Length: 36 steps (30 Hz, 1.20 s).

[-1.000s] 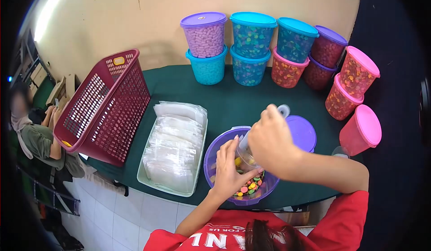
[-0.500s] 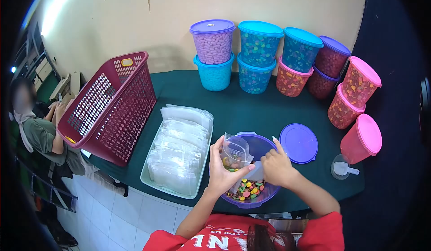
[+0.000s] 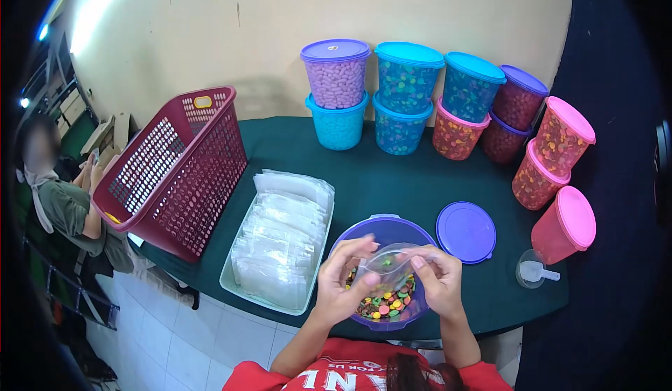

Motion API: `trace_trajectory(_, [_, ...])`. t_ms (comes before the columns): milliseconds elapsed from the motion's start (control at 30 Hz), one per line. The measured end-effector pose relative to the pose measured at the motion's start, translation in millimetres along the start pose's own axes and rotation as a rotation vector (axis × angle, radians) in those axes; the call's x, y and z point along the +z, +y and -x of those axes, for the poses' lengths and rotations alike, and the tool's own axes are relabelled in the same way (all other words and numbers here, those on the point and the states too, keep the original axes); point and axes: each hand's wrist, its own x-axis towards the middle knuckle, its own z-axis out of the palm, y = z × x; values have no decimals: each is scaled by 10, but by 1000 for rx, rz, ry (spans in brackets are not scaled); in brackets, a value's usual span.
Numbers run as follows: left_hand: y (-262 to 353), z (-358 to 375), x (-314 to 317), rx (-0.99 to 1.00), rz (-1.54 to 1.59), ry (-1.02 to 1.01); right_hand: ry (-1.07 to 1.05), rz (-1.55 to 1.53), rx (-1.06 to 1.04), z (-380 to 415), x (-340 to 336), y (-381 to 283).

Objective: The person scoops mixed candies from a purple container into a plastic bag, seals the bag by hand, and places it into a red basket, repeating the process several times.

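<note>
Over a purple tub (image 3: pixel 413 228), my left hand (image 3: pixel 341 279) holds a clear plastic pouch (image 3: pixel 388 259) by its left side, thumb in front and fingers behind. My right hand (image 3: pixel 439 279) pinches the pouch's right upper edge between thumb and fingers. The pouch's mouth faces up, and some coloured pieces show through its clear wall. Below it, the tub holds many small round candies (image 3: pixel 383 310) in yellow, green, pink and brown. Part of the tub's inside is hidden by my hands.
Left of the tub is a pale tray (image 3: pixel 227 282) of stacked clear pouches, beside a maroon basket (image 3: pixel 189 202). A purple lid (image 3: pixel 465 232) and a small cup with a scoop (image 3: pixel 533 272) lie right. Lidded tubs (image 3: pixel 406 76) line the back. A person (image 3: pixel 70 205) is far left.
My right hand has come up out of the tub, leaving the whitish tool it had there, and now grips the pouch's right edge. My left hand still holds the pouch, slightly lower.
</note>
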Motion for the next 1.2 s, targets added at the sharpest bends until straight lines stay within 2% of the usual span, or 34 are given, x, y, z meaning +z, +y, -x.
trace_trajectory(67, [43,26,-59,-29,-159,103,-28,-7,17,22,72,-76])
trace_trajectory(100, [60,13,-49,64,-192,152,12,-46,21,19,135,-132])
trace_trajectory(233, [221,70,-76,111,-199,161,89,-82,-49,-13,273,-143])
trace_trajectory(367, [345,68,-197,198,-266,211,44,-134,-66,-66,456,-202])
trace_trajectory(433, [425,55,-263,237,-147,291,-26,25,-183,-100,548,-205])
trace_trajectory(567, [516,109,-495,274,-289,340,-28,91,-144,-129,781,-178])
trace_trajectory(667, [561,137,-642,333,-398,332,26,120,-191,-174,1039,-146])
trace_trajectory(733, [569,125,-715,384,-90,318,39,71,-264,-219,1221,-119])
trace_trajectory(800, [632,126,-845,343,-80,270,44,36,-274,-238,1380,-75])
trace_trajectory(867, [680,115,-982,307,-147,260,99,-110,-250,-255,1540,-42])
trace_trajectory(967, [764,111,-1277,261,-187,146,39,-139,-173,-271,1760,-10])
trace_trajectory(1067, [823,122,-1558,209,-243,96,26,-55,-188,-277,1954,97])
trace_trajectory(1100, [844,126,-1630,206,-240,93,69,-63,-107,-262,2027,94])
trace_trajectory(1133, [867,130,-1697,204,-319,103,72,-61,-106,-276,2102,128])
trace_trajectory(1200, [876,145,-1821,201,-397,111,94,-28,-251,-311,2244,226])
